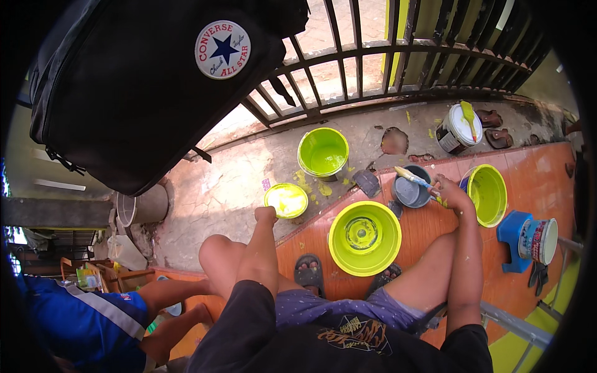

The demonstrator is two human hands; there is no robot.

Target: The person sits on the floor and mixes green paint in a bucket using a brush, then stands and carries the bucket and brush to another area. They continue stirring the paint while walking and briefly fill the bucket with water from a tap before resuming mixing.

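My left hand (266, 215) is closed at the near rim of a small round tub (274, 212) of bright yellow paint, to the left. My right hand (453, 194) grips a paintbrush (413, 176) with a pale handle end pointing left over a grey bucket (410, 194); yellow shows below my fingers. Between my knees stands a wide yellow-green basin (336, 245) with streaks inside. Beyond the tub is a yellow-green bucket (323, 149), its inside coated in paint. Another yellow-green bucket (497, 196) stands tilted beside my right hand.
A white pail (459, 133) with a yellow brush (468, 118) on top stands by the barred gate (357, 56). At right are a blue stool (513, 241) and a white can (547, 241). A black bag (143, 81) fills the upper left; a person in blue shorts (81, 317) is at lower left.
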